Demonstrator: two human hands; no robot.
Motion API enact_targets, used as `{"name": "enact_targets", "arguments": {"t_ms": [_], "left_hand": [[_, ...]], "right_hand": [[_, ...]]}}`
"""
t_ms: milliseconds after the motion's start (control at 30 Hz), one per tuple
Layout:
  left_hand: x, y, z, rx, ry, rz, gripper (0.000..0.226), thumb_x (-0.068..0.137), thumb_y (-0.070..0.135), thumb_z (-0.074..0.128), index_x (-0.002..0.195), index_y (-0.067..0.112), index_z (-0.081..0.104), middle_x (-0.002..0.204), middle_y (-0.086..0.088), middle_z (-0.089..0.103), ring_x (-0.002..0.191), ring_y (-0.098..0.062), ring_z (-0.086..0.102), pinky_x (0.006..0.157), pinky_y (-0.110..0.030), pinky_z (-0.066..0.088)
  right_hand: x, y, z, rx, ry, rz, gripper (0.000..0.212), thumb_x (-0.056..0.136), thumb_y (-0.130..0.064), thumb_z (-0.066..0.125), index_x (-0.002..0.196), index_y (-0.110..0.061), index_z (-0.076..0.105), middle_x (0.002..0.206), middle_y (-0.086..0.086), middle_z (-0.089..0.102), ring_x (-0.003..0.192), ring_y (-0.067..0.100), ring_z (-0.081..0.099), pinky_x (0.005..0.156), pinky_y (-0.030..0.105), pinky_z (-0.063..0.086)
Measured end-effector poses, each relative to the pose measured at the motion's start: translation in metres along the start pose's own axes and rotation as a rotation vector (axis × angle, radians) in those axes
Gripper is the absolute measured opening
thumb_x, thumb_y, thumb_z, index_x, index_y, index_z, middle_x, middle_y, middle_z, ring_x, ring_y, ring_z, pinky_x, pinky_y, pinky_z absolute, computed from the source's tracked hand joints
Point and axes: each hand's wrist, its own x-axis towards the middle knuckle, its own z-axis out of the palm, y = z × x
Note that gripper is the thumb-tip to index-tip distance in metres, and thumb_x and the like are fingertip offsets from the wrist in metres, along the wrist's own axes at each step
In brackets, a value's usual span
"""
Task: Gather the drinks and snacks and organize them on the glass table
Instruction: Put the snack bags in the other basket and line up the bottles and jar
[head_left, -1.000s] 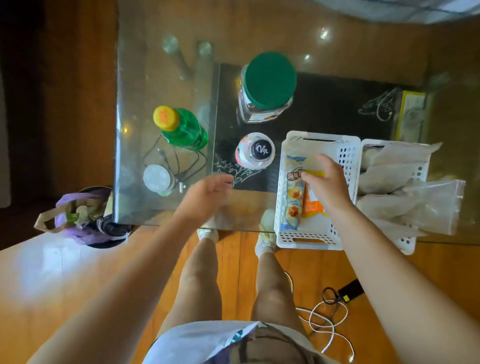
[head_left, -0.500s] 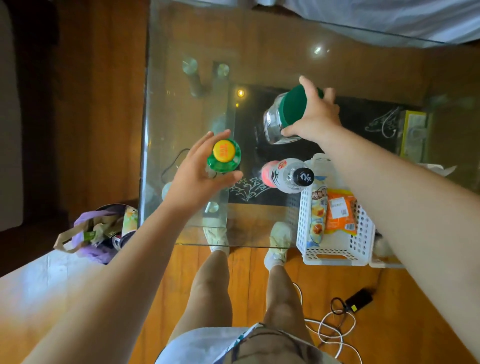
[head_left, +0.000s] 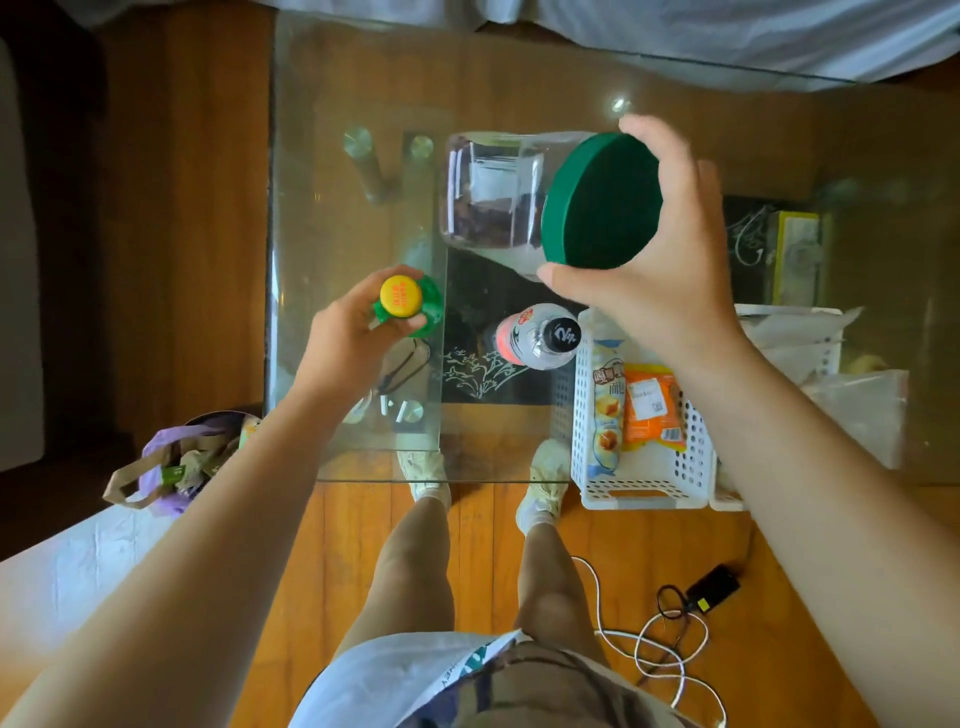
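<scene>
While the person's legs and shoes are showing through the glass at the bottom centre of the frame, the white perforated basket (head_left: 644, 483) is sitting at the near edge of the glass table (head_left: 322, 208), lower right, holding a tall cake-snack packet (head_left: 607, 410) and an orange snack packet (head_left: 652, 410) lying side by side. Just beyond the basket's upper-left corner, a black-capped drink bottle (head_left: 540, 335) is standing at frame centre with nobody touching it. To its left, the left hand (head_left: 353, 338) is gripping a green bottle with a yellow cap (head_left: 401, 297), fingers and thumb curled round the shoulder just under the cap. Farther up, right of centre, the right hand (head_left: 670, 270) is holding a clear jar with a green lid (head_left: 602, 202) tilted well over on its side, thumb and fingers spread and clamped on the lid's rim, dark snack pieces sliding toward the low side of the jar.

The jar looks the likelier trouble: it is being carried by the lid alone, so if that lid is loosely screwed the body could drop onto the glass and crack it or spill. Its base also seems to be swinging close above the black-capped bottle's side of the table, and a careless lowering could topple that bottle. With both hands loaded, neither is free to catch a slip.
</scene>
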Motion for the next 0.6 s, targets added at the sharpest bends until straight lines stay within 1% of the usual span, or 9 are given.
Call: {"name": "enact_targets", "arguments": {"t_ms": [67, 100, 133, 167, 267, 367, 433, 533, 600], "left_hand": [[-0.005, -0.002, 0.002, -0.008, 0.044, -0.008, 0.036, 0.083, 0.013, 0.067, 0.117, 0.021, 0.060, 0.104, 0.004, 0.061, 0.101, -0.012, 0.055, 0.094, -0.028, 0.047], [-0.008, -0.002, 0.003, -0.006, 0.068, -0.008, 0.036, 0.083, 0.012, 0.066, 0.118, 0.019, 0.060, 0.103, 0.005, 0.061, 0.098, -0.008, 0.054, 0.090, -0.017, 0.046], [-0.011, -0.003, 0.003, 0.008, 0.090, -0.011, 0.036, 0.083, 0.011, 0.066, 0.118, 0.017, 0.060, 0.102, 0.004, 0.061, 0.096, -0.006, 0.053, 0.083, -0.006, 0.043], [-0.013, -0.005, 0.004, 0.030, 0.101, -0.018, 0.035, 0.084, 0.010, 0.065, 0.118, 0.015, 0.060, 0.102, 0.004, 0.061, 0.095, -0.008, 0.055, 0.077, -0.001, 0.041], [-0.018, -0.006, 0.009, 0.064, 0.120, -0.058, 0.036, 0.087, 0.003, 0.057, 0.119, 0.017, 0.060, 0.103, 0.004, 0.063, 0.097, -0.017, 0.059, 0.079, -0.016, 0.045], [-0.020, -0.002, 0.015, -0.008, 0.161, -0.057, 0.038, 0.085, 0.002, 0.058, 0.118, 0.021, 0.060, 0.107, 0.004, 0.061, 0.101, -0.014, 0.056, 0.083, -0.020, 0.046], [-0.020, 0.001, 0.020, -0.050, 0.180, -0.068, 0.035, 0.085, 0.006, 0.061, 0.117, 0.022, 0.059, 0.105, 0.004, 0.059, 0.100, -0.014, 0.053, 0.086, -0.027, 0.048], [-0.021, 0.003, 0.025, -0.066, 0.208, -0.085, 0.032, 0.086, 0.010, 0.061, 0.115, 0.023, 0.060, 0.103, 0.005, 0.058, 0.099, -0.014, 0.053, 0.090, -0.035, 0.049], [-0.022, 0.005, 0.030, -0.062, 0.220, -0.090, 0.032, 0.085, 0.012, 0.062, 0.115, 0.024, 0.060, 0.103, 0.005, 0.058, 0.099, -0.014, 0.052, 0.090, -0.035, 0.048]], "right_hand": [[-0.026, -0.013, -0.017, 0.046, -0.020, -0.046, 0.093, 0.055, -0.031, 0.082, 0.134, -0.036, 0.033, 0.125, -0.009, 0.036, 0.113, -0.009, 0.034, 0.091, 0.001, 0.033], [-0.039, -0.017, -0.024, 0.068, -0.037, -0.059, 0.093, 0.055, -0.031, 0.082, 0.134, -0.035, 0.033, 0.128, -0.008, 0.037, 0.117, -0.008, 0.035, 0.097, 0.012, 0.039], [-0.051, -0.020, -0.030, 0.086, -0.063, -0.066, 0.094, 0.054, -0.032, 0.082, 0.134, -0.036, 0.033, 0.130, -0.008, 0.037, 0.119, -0.006, 0.036, 0.098, 0.023, 0.044], [-0.064, -0.022, -0.037, 0.096, -0.094, -0.072, 0.095, 0.053, -0.033, 0.082, 0.135, -0.036, 0.033, 0.130, -0.008, 0.036, 0.120, -0.004, 0.036, 0.096, 0.030, 0.048], [-0.095, -0.017, -0.049, 0.085, -0.220, -0.093, 0.095, 0.052, -0.038, 0.080, 0.134, -0.037, 0.032, 0.130, -0.009, 0.036, 0.121, -0.004, 0.036, 0.090, 0.025, 0.051], [-0.117, -0.001, -0.048, 0.029, -0.320, -0.074, 0.094, 0.052, -0.043, 0.078, 0.134, -0.037, 0.033, 0.130, -0.008, 0.037, 0.119, -0.006, 0.034, 0.087, 0.008, 0.044], [-0.128, 0.012, -0.042, -0.032, -0.364, -0.042, 0.093, 0.053, -0.047, 0.076, 0.134, -0.040, 0.032, 0.129, -0.009, 0.035, 0.116, -0.006, 0.033, 0.085, 0.005, 0.042], [-0.143, 0.033, -0.024, -0.111, -0.378, -0.010, 0.094, 0.054, -0.045, 0.078, 0.134, -0.042, 0.029, 0.129, -0.006, 0.034, 0.117, 0.004, 0.034, 0.083, 0.011, 0.041], [-0.149, 0.047, -0.006, -0.150, -0.356, 0.034, 0.095, 0.055, -0.041, 0.081, 0.134, -0.040, 0.029, 0.130, -0.002, 0.033, 0.120, 0.014, 0.037, 0.083, 0.023, 0.047]]}}
